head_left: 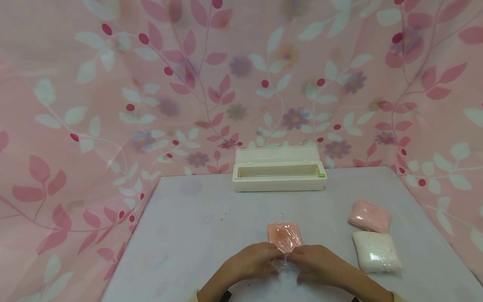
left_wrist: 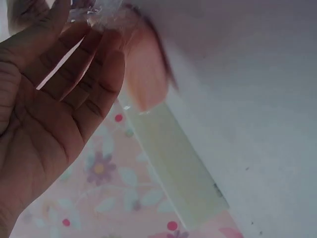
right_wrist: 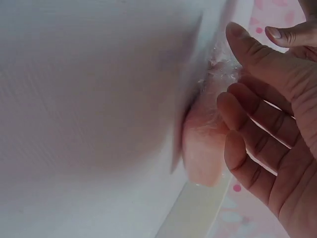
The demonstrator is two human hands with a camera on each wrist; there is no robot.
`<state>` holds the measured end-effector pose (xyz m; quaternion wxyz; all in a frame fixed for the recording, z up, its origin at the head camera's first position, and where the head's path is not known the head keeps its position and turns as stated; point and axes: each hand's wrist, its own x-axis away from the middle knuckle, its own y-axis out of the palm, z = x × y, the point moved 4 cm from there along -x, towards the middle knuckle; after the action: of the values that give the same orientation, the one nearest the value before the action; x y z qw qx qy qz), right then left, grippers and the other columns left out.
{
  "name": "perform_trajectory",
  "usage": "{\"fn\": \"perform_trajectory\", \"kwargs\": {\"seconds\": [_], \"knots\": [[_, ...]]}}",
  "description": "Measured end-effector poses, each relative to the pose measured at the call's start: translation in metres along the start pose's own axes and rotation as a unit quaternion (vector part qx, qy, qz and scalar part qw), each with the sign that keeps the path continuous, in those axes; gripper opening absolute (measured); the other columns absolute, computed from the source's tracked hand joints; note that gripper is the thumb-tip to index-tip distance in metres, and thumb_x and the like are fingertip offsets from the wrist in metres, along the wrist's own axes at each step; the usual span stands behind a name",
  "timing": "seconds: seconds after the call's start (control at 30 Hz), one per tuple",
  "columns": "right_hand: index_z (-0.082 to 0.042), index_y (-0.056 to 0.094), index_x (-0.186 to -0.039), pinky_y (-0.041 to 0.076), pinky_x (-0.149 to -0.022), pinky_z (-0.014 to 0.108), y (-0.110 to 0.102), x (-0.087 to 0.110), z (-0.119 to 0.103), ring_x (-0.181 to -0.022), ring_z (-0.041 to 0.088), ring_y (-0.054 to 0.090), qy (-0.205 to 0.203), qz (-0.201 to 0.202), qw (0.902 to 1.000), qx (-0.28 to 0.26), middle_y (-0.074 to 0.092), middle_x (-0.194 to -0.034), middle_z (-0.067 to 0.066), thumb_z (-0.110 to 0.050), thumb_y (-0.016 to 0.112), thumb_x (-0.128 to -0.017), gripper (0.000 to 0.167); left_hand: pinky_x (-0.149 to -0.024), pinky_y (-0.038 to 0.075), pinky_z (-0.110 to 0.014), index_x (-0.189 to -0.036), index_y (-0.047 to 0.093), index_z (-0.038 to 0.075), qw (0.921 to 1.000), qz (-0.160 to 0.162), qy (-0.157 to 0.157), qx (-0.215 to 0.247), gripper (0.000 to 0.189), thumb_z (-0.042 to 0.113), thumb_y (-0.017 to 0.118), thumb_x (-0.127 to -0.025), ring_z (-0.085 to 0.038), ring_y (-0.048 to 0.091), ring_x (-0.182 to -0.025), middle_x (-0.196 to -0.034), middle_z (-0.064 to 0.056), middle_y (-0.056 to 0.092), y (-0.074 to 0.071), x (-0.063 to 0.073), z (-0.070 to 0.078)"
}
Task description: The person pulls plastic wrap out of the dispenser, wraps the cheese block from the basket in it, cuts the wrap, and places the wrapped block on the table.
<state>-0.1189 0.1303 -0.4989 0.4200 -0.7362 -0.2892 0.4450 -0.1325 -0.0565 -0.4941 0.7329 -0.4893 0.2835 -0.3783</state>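
A pink soap-like block in clear plastic film lies near the middle of the table. Crinkled film sticks out at its far and near ends. My left hand touches the near side of the wrapped block with extended fingers. From the other side my right hand meets it, its fingers loosely bent against the film. In the left wrist view the crumpled film is by the fingertips. Thumb and fingers stand apart in the right wrist view, beside the block. The block's underside is hidden.
On the right lie a wrapped pink block and a wrapped white block. A long white box with its lid raised stands at the table's back edge. Floral cloth hangs behind the white table.
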Motion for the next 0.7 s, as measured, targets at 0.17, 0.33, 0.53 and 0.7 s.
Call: {"fn": "perform_trajectory", "kwargs": {"seconds": [0.17, 0.33, 0.53, 0.7], "knots": [[-0.018, 0.06, -0.098, 0.041, -0.059, 0.017, 0.013, -0.001, -0.001, -0.07, -0.001, 0.049, -0.008, -0.039, 0.9975, 0.059, 0.056, -0.087, -0.013, -0.032, 0.089, -0.063, 0.047, -0.077, 0.041, -0.01, -0.122, 0.06, 0.02, 0.9995, 0.002, -0.003, -0.03, 0.05, 0.019, 0.083, -0.078, 0.003, 0.053, -0.088, -0.102, 0.012, 0.06, 0.014, 0.002, 0.001], [-0.018, 0.056, -0.084, 0.034, -0.051, 0.015, 0.02, -0.005, -0.005, -0.059, -0.001, 0.04, -0.008, -0.018, 0.9958, 0.089, 0.048, -0.074, -0.013, -0.022, 0.085, -0.067, 0.035, -0.072, 0.042, -0.012, -0.116, 0.06, 0.019, 0.9967, 0.005, -0.003, -0.081, 0.045, 0.008, 0.08, -0.077, 0.001, 0.053, -0.083, -0.096, 0.011, 0.059, 0.022, -0.001, 0.005], [-0.017, 0.055, -0.078, 0.032, -0.048, 0.016, 0.026, -0.007, -0.009, -0.056, 0.002, 0.041, -0.025, 0.041, 0.9876, 0.149, 0.048, -0.07, -0.011, -0.014, 0.071, -0.076, 0.016, -0.067, 0.04, -0.013, -0.099, 0.064, 0.016, 0.9917, 0.022, 0.009, -0.127, 0.024, 0.006, 0.074, -0.08, -0.001, 0.05, -0.078, -0.09, 0.01, 0.058, 0.023, -0.004, 0.009], [-0.016, 0.055, -0.08, 0.035, -0.048, 0.019, 0.029, -0.007, -0.008, -0.058, 0.005, 0.045, -0.011, 0.05, 0.9875, 0.149, 0.049, -0.074, -0.009, -0.013, 0.071, -0.077, 0.016, -0.07, 0.042, -0.013, -0.1, 0.065, 0.014, 0.9911, 0.02, 0.007, -0.132, 0.017, 0.009, 0.071, -0.086, -0.002, 0.051, -0.081, -0.093, 0.007, 0.059, 0.024, -0.005, 0.009]]}}
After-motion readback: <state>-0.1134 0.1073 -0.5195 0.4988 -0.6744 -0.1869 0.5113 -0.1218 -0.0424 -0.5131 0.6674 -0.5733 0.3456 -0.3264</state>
